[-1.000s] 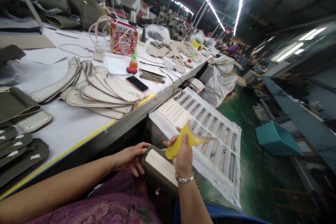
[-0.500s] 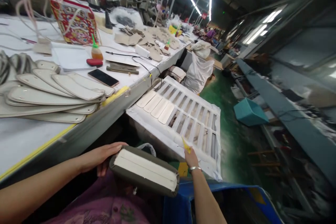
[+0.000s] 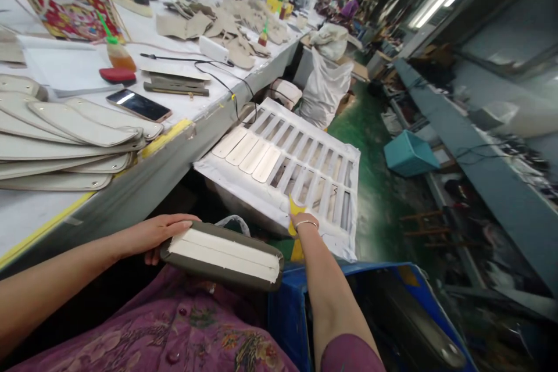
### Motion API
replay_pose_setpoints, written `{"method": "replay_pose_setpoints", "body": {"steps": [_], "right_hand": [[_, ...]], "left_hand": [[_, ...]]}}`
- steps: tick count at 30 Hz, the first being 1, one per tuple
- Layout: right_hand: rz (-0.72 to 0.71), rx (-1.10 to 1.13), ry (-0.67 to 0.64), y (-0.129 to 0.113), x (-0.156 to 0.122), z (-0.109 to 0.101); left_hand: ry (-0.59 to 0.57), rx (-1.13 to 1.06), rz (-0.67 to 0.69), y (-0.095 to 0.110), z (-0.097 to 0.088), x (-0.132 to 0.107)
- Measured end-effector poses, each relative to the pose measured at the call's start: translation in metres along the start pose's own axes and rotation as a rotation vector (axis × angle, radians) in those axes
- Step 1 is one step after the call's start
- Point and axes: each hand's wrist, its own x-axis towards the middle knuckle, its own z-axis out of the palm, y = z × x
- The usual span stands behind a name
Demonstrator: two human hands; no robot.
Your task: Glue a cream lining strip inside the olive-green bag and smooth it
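My left hand (image 3: 168, 232) grips the left end of a dark olive padded, bag-like case (image 3: 224, 258). Its long white face, with a lengthwise seam, points up towards me. My right hand (image 3: 305, 222) is closed around a thin yellow piece (image 3: 296, 208) over the near edge of a white slatted rack (image 3: 244, 186). The piece's exact kind is unclear, and the hand partly covers it. Several pale flat strips (image 3: 250, 151) lie side by side on the rack's left part.
On the white table (image 3: 39, 221) at left lie stacked cream straps (image 3: 65, 148), a phone (image 3: 138, 106), a red object (image 3: 117, 75) and a glue bottle (image 3: 117, 55). A blue bin (image 3: 285, 314) with dark pieces stands at lower right. A teal bin (image 3: 410, 154) is farther right.
My right hand has shifted slightly left with the yellow piece, which now shows at a different angle. The case stays in my left hand. The view has shifted, showing more of the blue bin.
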Motion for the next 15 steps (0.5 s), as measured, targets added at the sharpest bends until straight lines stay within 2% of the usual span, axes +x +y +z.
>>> {"method": "replay_pose_setpoints", "body": {"steps": [2,4,6,8,11,13,15], "right_hand": [[-0.076,0.201,-0.02,0.001,-0.022,-0.006],[-0.174,0.434,-0.065,0.006,-0.055,-0.002],[-0.271,0.653,-0.132,0.013,-0.094,0.011],[-0.362,0.839,-0.188,0.021,-0.13,0.029],[-0.441,1.07,-0.198,0.028,-0.165,0.054],[-0.445,1.212,-0.184,0.03,-0.176,0.063],[-0.433,1.334,-0.185,0.028,-0.181,0.067]], "left_hand": [[0.064,0.143,0.068,-0.008,-0.004,0.0],[0.236,0.345,0.214,-0.014,-0.008,0.0],[0.439,0.55,0.385,-0.016,-0.005,-0.001],[0.515,0.711,0.527,-0.01,0.007,-0.002],[0.382,0.841,0.706,0.013,0.04,-0.003],[0.277,0.872,0.756,0.032,0.065,-0.001],[0.222,0.879,0.775,0.048,0.086,0.005]]}}
